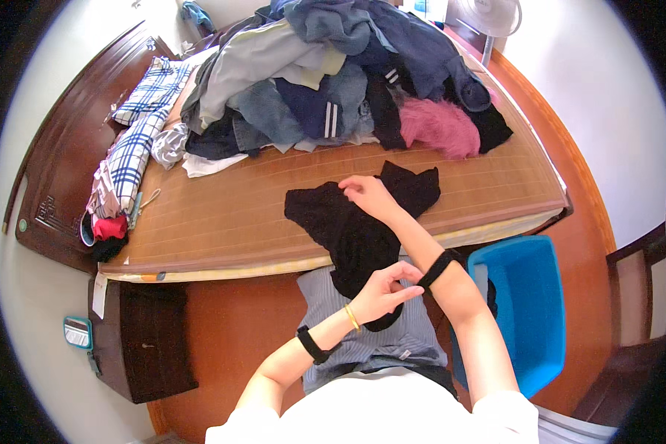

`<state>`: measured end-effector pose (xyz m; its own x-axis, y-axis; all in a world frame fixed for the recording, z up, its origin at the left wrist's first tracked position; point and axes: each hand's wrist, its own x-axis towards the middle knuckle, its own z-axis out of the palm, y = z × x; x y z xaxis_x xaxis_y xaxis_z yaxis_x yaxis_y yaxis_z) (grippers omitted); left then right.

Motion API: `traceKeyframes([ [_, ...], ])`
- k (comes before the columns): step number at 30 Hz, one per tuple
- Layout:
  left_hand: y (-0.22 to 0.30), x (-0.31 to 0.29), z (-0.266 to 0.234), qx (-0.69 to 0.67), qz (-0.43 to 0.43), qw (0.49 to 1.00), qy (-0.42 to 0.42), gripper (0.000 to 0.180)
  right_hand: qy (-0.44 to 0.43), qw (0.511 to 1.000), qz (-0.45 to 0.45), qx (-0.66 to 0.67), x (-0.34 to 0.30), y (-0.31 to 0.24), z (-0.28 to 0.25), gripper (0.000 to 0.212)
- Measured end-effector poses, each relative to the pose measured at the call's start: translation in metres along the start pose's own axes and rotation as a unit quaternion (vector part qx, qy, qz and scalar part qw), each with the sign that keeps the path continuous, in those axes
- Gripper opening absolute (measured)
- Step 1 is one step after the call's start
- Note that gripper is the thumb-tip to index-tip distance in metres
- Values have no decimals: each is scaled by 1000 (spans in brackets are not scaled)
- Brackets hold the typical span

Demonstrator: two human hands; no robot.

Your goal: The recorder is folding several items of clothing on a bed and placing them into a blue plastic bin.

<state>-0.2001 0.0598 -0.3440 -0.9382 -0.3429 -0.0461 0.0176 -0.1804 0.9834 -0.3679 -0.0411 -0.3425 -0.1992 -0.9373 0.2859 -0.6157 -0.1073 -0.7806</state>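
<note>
A black garment [370, 229] lies crumpled over the near edge of the bed, its lower part hanging onto my lap. My right hand [370, 195] is over the upper part of this garment, fingers loosely bent and apart, with nothing visible in them. Around my right forearm is a black strap [437, 271]. My left hand [383, 291] reaches across to it, thumb and fingertips closed at the strap's edge. A yellow bangle [352, 317] and another black strap [314, 345] are on my left arm. Grey striped cloth [320, 296] covers my lap.
A big heap of clothes [296, 81] covers the far side of the bed mat [222, 211], with a pink fluffy piece [444, 127] at its right. Plaid bedding [137, 152] lies left. A blue plastic tub [544, 318] stands at my right, a dark cabinet [144, 340] at left.
</note>
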Motion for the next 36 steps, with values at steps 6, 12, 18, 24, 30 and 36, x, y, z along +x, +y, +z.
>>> traceKeyframes([
  [6,3,0,-72,344,181,892,230,15,63,996,18,52,-47,25,-40,23],
  [12,-37,15,-152,507,75,809,287,17,139,946,-20,-291,-93,101,-48,35],
  [18,-59,47,-167,651,-20,721,237,41,112,941,6,-321,-92,95,-67,20],
  [24,-41,51,-168,615,-32,777,131,45,126,903,83,-403,-133,117,-88,34],
  [30,83,90,-114,245,231,899,281,18,31,999,-14,26,-133,-19,-36,42],
  [36,102,84,-78,176,292,898,277,13,-36,988,-144,-40,-149,-92,47,48],
])
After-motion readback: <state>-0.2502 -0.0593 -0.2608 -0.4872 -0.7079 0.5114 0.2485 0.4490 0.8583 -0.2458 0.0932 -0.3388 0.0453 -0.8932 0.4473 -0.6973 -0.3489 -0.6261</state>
